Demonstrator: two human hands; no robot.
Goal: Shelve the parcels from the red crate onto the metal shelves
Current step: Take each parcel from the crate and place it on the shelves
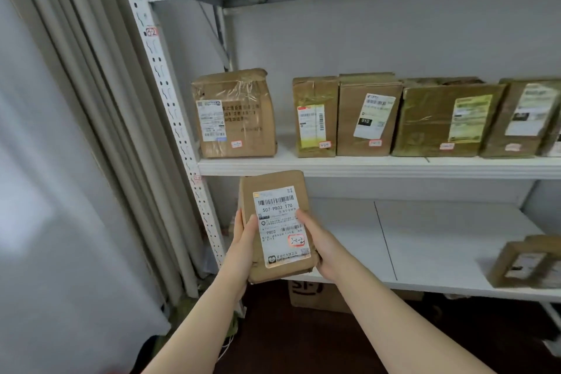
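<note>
— Where is the parcel (273,228)?
— Upright, label outward, in front of the lower shelf (440,237).
— Hand state?
— Left hand (243,243) grips its left edge; right hand (321,240) grips its right edge.

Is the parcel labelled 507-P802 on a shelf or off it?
Off. The left hand and the right hand grip the parcel by its two sides, in front of the lower shelf, not resting on it.

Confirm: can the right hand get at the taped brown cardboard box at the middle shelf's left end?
Probably not yet: the right hand grips the labelled brown paper parcel with the left hand. The path up to the taped brown cardboard box itself looks free.
</note>
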